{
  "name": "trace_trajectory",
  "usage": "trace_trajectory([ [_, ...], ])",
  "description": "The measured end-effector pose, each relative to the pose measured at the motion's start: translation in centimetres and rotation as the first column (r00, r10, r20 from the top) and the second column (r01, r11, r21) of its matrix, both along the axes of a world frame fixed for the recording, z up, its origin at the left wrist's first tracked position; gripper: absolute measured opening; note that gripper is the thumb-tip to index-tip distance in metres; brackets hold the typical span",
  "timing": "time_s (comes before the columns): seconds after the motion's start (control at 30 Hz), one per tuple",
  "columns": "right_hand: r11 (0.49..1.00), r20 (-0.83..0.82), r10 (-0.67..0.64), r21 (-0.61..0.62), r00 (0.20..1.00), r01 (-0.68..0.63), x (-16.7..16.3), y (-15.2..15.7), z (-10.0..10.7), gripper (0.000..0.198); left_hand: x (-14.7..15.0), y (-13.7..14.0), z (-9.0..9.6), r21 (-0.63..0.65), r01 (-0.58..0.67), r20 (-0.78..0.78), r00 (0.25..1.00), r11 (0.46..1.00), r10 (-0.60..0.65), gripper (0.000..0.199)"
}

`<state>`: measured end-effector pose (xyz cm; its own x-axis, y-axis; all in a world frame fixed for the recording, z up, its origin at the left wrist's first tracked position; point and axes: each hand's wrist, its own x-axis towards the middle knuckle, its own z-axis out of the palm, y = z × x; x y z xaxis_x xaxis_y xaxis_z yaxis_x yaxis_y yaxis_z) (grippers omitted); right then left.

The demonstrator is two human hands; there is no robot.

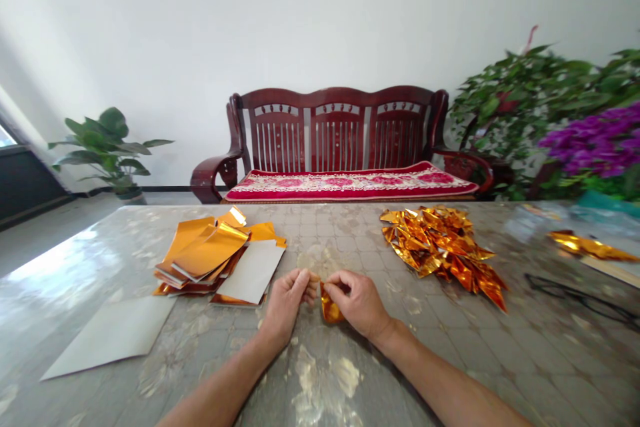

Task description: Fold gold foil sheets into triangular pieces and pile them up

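Observation:
A small folded piece of gold foil paper [331,311] is held low over the table between my hands. My right hand [361,303] pinches it between thumb and fingers, and its shiny orange body hangs below the fingertips. My left hand [289,300] is closed in a pinch at the upper left end of the same piece, though the fingers hide most of that end. To the left lies a loose stack of gold foil sheets [207,250], some turned to their pale backs. A heap of folded foil pieces [440,247] lies to the right.
A single pale sheet [113,333] lies flat at the left. On the right are black-framed glasses [583,297], another gold piece [593,247] and clear plastic [537,220]. Behind the patterned table [450,373] stands a dark red wooden bench [337,127], with plants on both sides.

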<state>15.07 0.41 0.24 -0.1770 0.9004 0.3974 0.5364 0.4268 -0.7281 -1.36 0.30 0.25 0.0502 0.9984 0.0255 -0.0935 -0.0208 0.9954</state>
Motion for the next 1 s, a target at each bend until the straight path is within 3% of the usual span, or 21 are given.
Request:
trace_trajectory([
  [0.07, 1.0, -0.039, 0.01, -0.027, 0.999, -0.011, -0.01, 0.07, 0.0, 0.014, -0.09, 0.11, 0.0, -0.083, 0.068, 0.128, 0.99, 0.994, -0.057, 0.042],
  [0.2, 0.999, -0.07, 0.017, -0.031, 0.997, -0.019, -0.04, 0.03, 0.17, 0.015, -0.09, -0.03, -0.02, -0.11, 0.116, 0.17, 0.981, 0.987, -0.096, 0.039],
  [0.4, 1.0, -0.065, 0.015, -0.005, 0.998, -0.015, -0.07, -0.22, 0.36, 0.016, 0.34, -0.13, -0.34, -0.086, 0.073, 0.061, 0.996, 0.994, -0.068, 0.037],
  [0.6, 1.0, 0.004, 0.016, 0.003, 1.0, -0.016, 0.08, -0.14, 0.26, 0.017, 0.42, -0.09, -0.48, 0.024, 0.003, -0.115, 0.993, 1.0, 0.0, 0.028],
  [0.83, 1.0, 0.068, 0.003, 0.02, 0.998, -0.004, 0.0, -0.26, 0.77, 0.011, 0.1, 0.01, -0.8, 0.156, -0.122, -0.211, 0.965, 0.98, 0.154, 0.02],
  [1.0, 0.999, 0.066, 0.013, 0.038, 0.998, -0.016, -0.02, -0.22, 0.68, 0.011, 0.21, 0.23, -0.79, 0.135, -0.021, -0.15, 0.988, 0.991, 0.041, 0.021],
])
